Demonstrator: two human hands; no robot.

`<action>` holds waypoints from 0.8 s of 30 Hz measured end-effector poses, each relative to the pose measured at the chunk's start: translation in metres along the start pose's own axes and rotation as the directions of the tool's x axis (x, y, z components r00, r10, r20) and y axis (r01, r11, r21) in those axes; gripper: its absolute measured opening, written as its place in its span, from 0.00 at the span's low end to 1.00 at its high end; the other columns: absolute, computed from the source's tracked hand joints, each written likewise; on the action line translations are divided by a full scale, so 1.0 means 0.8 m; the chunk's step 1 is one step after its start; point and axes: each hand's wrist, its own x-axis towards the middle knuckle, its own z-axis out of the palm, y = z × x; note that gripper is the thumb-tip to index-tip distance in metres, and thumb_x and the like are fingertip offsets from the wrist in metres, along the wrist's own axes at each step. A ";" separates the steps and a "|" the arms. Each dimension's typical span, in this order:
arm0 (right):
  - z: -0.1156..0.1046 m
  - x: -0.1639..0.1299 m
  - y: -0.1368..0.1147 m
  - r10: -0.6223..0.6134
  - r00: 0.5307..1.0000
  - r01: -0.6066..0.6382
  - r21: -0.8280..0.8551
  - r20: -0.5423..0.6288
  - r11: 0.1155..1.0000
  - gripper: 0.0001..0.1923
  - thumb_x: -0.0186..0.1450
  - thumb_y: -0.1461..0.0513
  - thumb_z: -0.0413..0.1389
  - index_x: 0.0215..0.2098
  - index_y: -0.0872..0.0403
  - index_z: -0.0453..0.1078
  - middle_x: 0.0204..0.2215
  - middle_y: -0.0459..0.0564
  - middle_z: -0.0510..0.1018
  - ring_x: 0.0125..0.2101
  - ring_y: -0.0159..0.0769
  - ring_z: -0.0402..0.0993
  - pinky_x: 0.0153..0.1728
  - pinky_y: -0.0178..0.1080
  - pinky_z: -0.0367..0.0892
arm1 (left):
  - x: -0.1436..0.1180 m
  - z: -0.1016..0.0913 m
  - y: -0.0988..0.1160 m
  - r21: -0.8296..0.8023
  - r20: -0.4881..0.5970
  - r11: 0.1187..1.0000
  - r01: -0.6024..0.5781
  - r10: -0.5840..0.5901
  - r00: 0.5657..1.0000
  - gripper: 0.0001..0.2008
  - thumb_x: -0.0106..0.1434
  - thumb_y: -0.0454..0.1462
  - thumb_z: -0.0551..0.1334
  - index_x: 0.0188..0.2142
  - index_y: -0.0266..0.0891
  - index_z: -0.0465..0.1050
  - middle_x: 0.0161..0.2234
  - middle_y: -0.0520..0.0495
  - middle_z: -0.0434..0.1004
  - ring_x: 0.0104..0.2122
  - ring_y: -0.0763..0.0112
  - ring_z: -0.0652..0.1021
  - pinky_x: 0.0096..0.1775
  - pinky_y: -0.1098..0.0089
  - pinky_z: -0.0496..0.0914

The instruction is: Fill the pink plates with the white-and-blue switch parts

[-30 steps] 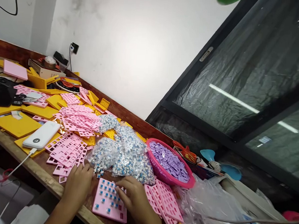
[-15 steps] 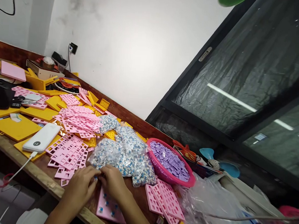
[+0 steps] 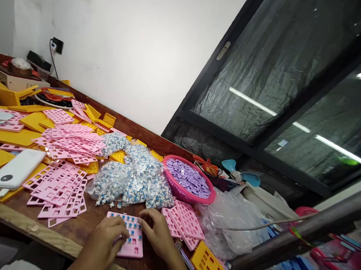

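A pink plate with square holes (image 3: 136,251) lies on the table between my hands, several small blue-and-white switches (image 3: 131,225) set in rows in it. My left hand (image 3: 108,237) is over the plate's left side, fingers curled and pressed together; whatever is in them is hidden. At the plate's upper right edge is my right hand (image 3: 158,232), its thumb and forefinger apart, with nothing visible between them. Clear bags of the same blue-and-white switches (image 3: 136,187) lie just beyond the plate, a few loose ones in front of them.
A pink basket (image 3: 177,187) of purple pieces stands beyond my right hand. Stacked pink plates (image 3: 58,184) lie at left, with a white power bank (image 3: 15,169). More pink plates (image 3: 189,221), a yellow plate (image 3: 210,267) and a plastic bag (image 3: 233,223) are at right.
The view has swung right. My hands were together by the bags' near edge; now they are apart at either side of the plate, which shows more fully with its rows of switches.
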 end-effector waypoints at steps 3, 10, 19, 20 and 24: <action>-0.002 0.025 -0.005 -0.080 0.994 0.084 -0.049 0.074 0.995 0.07 0.66 0.65 0.60 0.40 0.51 0.79 0.36 0.48 0.83 0.38 0.39 0.77 0.41 0.37 0.68 | -0.002 0.026 0.000 0.058 0.003 0.996 -0.072 0.072 0.997 0.15 0.62 0.25 0.59 0.35 0.45 0.79 0.37 0.49 0.81 0.39 0.67 0.80 0.41 0.70 0.71; 0.033 0.098 -0.032 -0.142 0.949 0.207 -0.217 0.281 0.954 0.09 0.65 0.62 0.63 0.42 0.47 0.83 0.40 0.47 0.87 0.40 0.40 0.81 0.41 0.35 0.68 | 0.005 0.044 -0.001 0.031 0.039 1.000 -0.003 0.001 0.999 0.17 0.60 0.22 0.57 0.35 0.43 0.78 0.37 0.49 0.80 0.40 0.67 0.79 0.42 0.70 0.72; 0.057 0.111 -0.030 -0.146 0.944 0.211 -0.202 0.296 0.956 0.11 0.60 0.67 0.64 0.40 0.49 0.83 0.38 0.45 0.87 0.39 0.38 0.82 0.40 0.33 0.68 | 0.002 0.018 0.005 -0.027 0.078 0.996 0.088 -0.086 0.993 0.16 0.60 0.23 0.59 0.38 0.44 0.78 0.40 0.50 0.80 0.44 0.66 0.79 0.46 0.68 0.70; 0.053 0.110 -0.029 -0.156 0.947 0.207 -0.163 0.280 0.965 0.11 0.60 0.68 0.64 0.39 0.50 0.83 0.37 0.45 0.87 0.38 0.37 0.81 0.40 0.33 0.67 | 0.002 0.014 0.006 -0.035 0.090 0.994 0.101 -0.098 0.991 0.15 0.61 0.24 0.59 0.38 0.44 0.78 0.40 0.49 0.80 0.44 0.65 0.79 0.46 0.68 0.70; 0.017 0.086 -0.018 -0.179 0.972 0.175 0.042 0.150 0.984 0.10 0.59 0.68 0.65 0.37 0.51 0.82 0.33 0.46 0.83 0.34 0.36 0.77 0.37 0.35 0.68 | 0.007 0.001 0.010 -0.053 0.115 0.986 0.159 -0.152 0.982 0.11 0.63 0.28 0.60 0.40 0.43 0.77 0.41 0.48 0.81 0.43 0.63 0.79 0.45 0.66 0.70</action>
